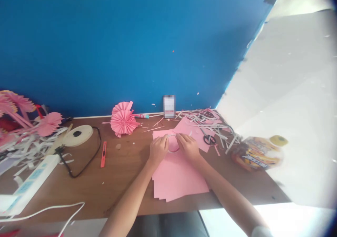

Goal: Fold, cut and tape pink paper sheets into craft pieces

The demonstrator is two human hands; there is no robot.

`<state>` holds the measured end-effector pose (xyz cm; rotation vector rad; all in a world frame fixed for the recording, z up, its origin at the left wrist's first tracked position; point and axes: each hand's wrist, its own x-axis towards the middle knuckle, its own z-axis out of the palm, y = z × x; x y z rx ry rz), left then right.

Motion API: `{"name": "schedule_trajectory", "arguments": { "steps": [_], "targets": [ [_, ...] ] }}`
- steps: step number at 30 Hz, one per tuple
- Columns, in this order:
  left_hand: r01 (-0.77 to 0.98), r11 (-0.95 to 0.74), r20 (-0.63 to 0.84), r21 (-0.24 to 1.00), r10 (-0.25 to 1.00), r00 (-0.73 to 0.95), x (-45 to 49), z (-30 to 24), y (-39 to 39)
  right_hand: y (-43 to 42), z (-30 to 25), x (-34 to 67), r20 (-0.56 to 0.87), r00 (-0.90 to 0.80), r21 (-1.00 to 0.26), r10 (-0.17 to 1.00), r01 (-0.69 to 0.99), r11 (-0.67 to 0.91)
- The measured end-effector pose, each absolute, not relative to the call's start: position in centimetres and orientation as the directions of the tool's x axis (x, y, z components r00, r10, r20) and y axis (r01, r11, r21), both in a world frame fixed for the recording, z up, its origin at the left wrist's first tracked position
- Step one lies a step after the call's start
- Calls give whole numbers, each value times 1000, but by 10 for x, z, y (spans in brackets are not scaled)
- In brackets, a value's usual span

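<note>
Thin ring, loose sheets: a squeeze or a slip could spoil either

On the near part of the worktop (123, 188), a stack of pink sheets (179, 179) lies with its corners out of line, so a dragging forearm or wrist could fan it further. To its left, well apart, a red cutter (103, 154) lies flat; a wide sweep of the left arm could knock it. A printed package (256, 154) stands at the right, near the worktop's edge, where a bump might tip it off.

Over the far half of the stack, the left hand (158, 149) and right hand (188, 147) appear to pinch a pale ring (173, 152) from either side, fingertips partly hidden. Uneven pressure could bend it out of round, and a loose grip could let it slide across the paper.

Just beyond the right hand, scissors (209, 139) touch a pink sheet and tangled strips (222, 130); snagging one strip could pull others along. Farther left, pleated pink fans (125, 122) could crush under a careless reach.
</note>
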<state>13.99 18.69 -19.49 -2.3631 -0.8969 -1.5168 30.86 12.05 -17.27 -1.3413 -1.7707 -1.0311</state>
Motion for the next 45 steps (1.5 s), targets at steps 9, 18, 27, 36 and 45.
{"name": "schedule_trajectory", "arguments": {
  "steps": [9, 18, 27, 36, 45],
  "targets": [
    [663, -704, 897, 252, 427, 112, 138, -195, 192, 119, -174, 307, 908, -108, -29, 405, 948, 318],
    [631, -748, 908, 208, 388, 161, 141, -197, 186, 128, -177, 307, 887, -168, 95, 430, 978, 185],
    [613, -754, 888, 238, 424, 177, 141, -196, 182, 120, -171, 312, 844, -354, 320, 403, 935, 152],
    [560, -781, 874, 276, 446, 193, 142, -198, 180, 123, -176, 315, 846, -368, 320, 387, 929, 185],
    [492, -802, 864, 339, 472, 175, 146, -202, 183, 118, -175, 318, 844, -415, 363, 340, 908, 208]
  ]
}}
